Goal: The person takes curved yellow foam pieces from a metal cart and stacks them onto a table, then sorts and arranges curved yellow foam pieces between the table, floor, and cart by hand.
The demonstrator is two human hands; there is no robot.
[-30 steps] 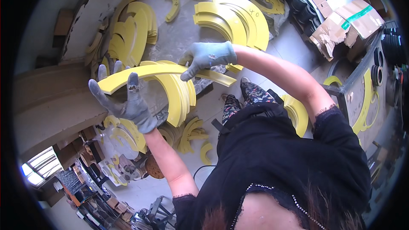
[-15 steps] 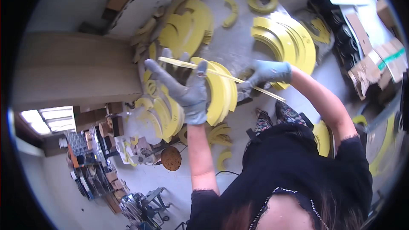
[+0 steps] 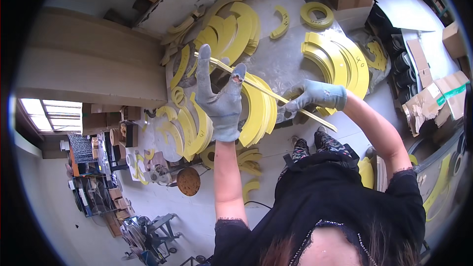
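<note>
Both my hands wear grey-blue knit gloves. My right hand (image 3: 315, 96) is closed round the near right part of a thin yellow sheet (image 3: 261, 87), seen almost edge-on as a narrow double line slanting up to the left. My left hand (image 3: 221, 103) is open at its far left part, fingers and thumb spread wide, with the sheet passing across them. The thumb tip of that glove is worn through. Just beyond my hands, a stack of yellow curved pieces (image 3: 256, 113) lies at the table's near edge. Whether the held sheet is curved too is hidden.
On the grey table (image 3: 276, 54) lie more stacks of yellow arcs (image 3: 337, 64), a yellow ring (image 3: 317, 16) and a single arc (image 3: 281, 22). Cartons (image 3: 438, 93) stand at right. A round brown stool (image 3: 188, 182) and a metal cart (image 3: 152, 234) are at lower left.
My left hand's fingers have swung from pointing up-left to nearly upright, still spread. The sheet stays in my right hand at much the same slant. The whole view has shifted slightly.
</note>
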